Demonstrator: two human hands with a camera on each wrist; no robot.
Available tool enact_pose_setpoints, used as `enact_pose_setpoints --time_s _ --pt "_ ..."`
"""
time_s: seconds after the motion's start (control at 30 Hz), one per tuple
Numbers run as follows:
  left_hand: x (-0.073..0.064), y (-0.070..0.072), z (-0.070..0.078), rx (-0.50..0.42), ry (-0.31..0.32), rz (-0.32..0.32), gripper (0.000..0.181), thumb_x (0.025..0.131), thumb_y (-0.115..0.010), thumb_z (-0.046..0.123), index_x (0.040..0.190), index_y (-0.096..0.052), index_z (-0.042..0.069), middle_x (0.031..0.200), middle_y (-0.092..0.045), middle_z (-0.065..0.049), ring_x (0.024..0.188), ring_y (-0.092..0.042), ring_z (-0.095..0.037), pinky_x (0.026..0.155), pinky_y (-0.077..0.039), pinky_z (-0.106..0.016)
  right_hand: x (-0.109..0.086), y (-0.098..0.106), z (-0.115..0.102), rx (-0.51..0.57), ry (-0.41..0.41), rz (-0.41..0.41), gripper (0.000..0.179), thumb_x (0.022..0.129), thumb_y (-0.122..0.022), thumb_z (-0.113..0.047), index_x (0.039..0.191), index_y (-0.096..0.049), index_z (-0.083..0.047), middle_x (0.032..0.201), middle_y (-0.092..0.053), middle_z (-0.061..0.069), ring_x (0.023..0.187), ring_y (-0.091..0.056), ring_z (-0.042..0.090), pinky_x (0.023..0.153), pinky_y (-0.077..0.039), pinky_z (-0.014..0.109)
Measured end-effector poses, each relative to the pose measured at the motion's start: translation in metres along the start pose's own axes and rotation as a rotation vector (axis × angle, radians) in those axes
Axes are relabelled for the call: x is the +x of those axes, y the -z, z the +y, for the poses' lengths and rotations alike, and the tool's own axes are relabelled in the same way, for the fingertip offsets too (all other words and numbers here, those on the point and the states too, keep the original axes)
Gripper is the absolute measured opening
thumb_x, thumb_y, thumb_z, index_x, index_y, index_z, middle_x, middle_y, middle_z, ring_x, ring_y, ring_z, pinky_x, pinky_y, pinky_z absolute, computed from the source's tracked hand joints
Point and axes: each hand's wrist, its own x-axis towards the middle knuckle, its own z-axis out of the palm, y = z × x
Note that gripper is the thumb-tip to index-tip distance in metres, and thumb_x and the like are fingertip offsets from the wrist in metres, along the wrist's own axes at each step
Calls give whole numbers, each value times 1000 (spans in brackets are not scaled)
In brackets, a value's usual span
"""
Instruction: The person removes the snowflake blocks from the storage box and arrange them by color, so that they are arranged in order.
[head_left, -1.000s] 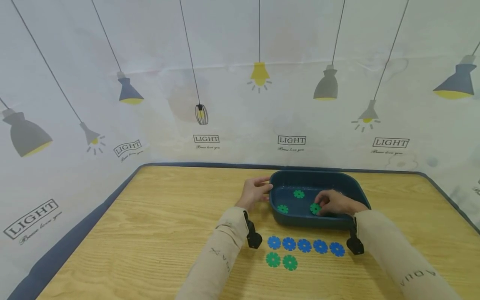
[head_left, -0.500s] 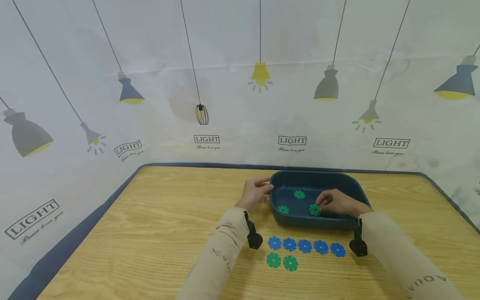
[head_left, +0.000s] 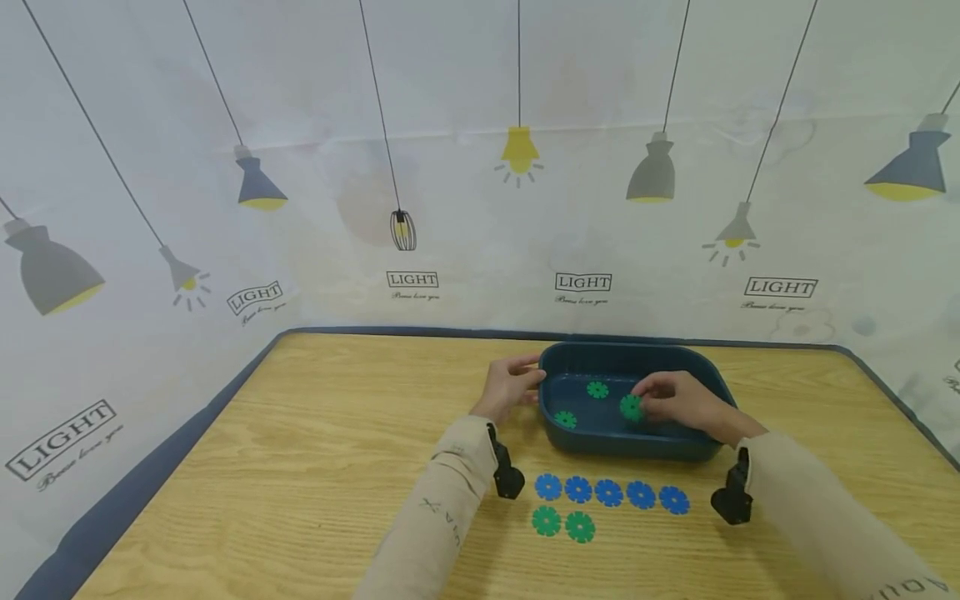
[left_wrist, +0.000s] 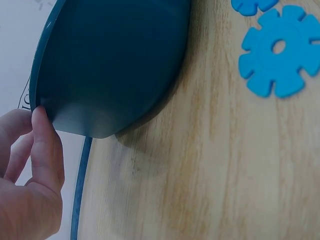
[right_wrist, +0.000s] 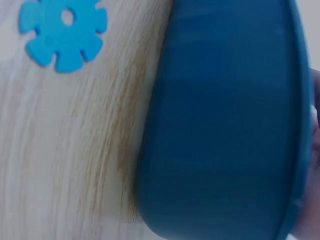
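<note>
A dark blue plastic basin point(head_left: 626, 446) stands toward the back right of the table. My left hand point(head_left: 506, 389) holds its left end, thumb and fingertips at the rim; in the left wrist view the thumb point(left_wrist: 45, 145) meets the wall just under the lip. My right hand point(head_left: 686, 406) reaches inside over the near wall and pinches a green notched disc point(head_left: 631, 407), tilted toward the camera. A second green disc point(head_left: 597, 389) and a third green disc point(head_left: 565, 419) lie on the basin's floor. In the right wrist view, the basin wall point(right_wrist: 220, 125) hides most of that hand.
In front of the basin, several blue notched discs point(head_left: 608, 492) form a row on the wooden table point(head_left: 337, 467). Two green discs point(head_left: 562, 524) lie under the row's left end. A printed cloth wall point(head_left: 465, 208) rises behind the table.
My right hand has lifted the green disc slightly off the basin floor and tipped it up, while the right forearm swung rightward. The left hand keeps its place.
</note>
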Motion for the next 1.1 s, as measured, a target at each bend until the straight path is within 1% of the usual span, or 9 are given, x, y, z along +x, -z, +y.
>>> enact_pose_setpoints --time_s 0.1,0.27,0.4,0.57,0.63,0.73,0.77,0.93,1.1 --pt "1 0 0 1 4 1 31 84 -62 5 115 -62 7 99 -60 -11 79 -64 -26 63 -55 -31 -5 1 -4 22 17 24 25 88 -54 -5 108 -54 10 95 -56 15 87 -60 25 76 -52 37" --pt "1 0 -1 -2 8 3 31 83 -62 4 114 -62 7 99 -60 -11 81 -64 -28 63 -55 -31 -14 1 -10 33 7 56 31 89 -55 -9 112 -52 10 98 -57 15 92 -59 29 78 -51 39" --pt "1 0 0 1 9 -1 31 84 -62 5 114 -62 6 99 -60 -12 79 -64 -26 63 -55 -31 -18 2 -12 46 2 48 33 89 -56 -13 112 -51 10 99 -57 14 92 -59 26 78 -51 37" --pt "0 0 1 -3 15 -1 31 84 -62 5 115 -62 7 99 -60 -11 74 -65 -22 68 -54 -35 -24 2 -14 57 45 7 30 88 -58 -17 107 -55 6 92 -57 10 86 -61 19 74 -53 33" --pt "0 0 1 -3 14 0 31 83 -62 5 115 -62 7 99 -60 -11 74 -65 -22 69 -54 -36 -27 1 -16 59 56 -1 29 88 -59 -18 106 -56 5 91 -57 9 85 -61 18 73 -53 31" --pt "0 0 1 -3 12 3 31 83 -62 4 115 -62 6 98 -60 -12 78 -65 -25 67 -54 -35 -32 -2 -20 68 57 -20 31 88 -58 -17 107 -55 7 92 -56 11 84 -61 17 73 -53 32" --pt "0 0 1 -4 13 4 31 83 -62 4 115 -62 6 99 -60 -12 80 -64 -26 67 -55 -34 -33 -4 -22 63 43 -26 33 87 -59 -18 108 -55 8 93 -56 11 84 -61 16 74 -53 32" --pt "-1 0 2 0 21 10 31 84 -62 5 114 -62 7 100 -60 -11 78 -65 -24 67 -54 -34 -43 -13 -30 67 93 -120 34 88 -58 -12 109 -53 14 100 -58 17 84 -62 11 73 -53 34" --pt "-1 0 1 -1 18 13 31 83 -62 5 114 -63 7 100 -60 -11 75 -65 -22 69 -54 -35 -49 -19 -30 111 128 -179 32 88 -57 -9 108 -53 16 99 -60 16 82 -62 10 71 -53 37"
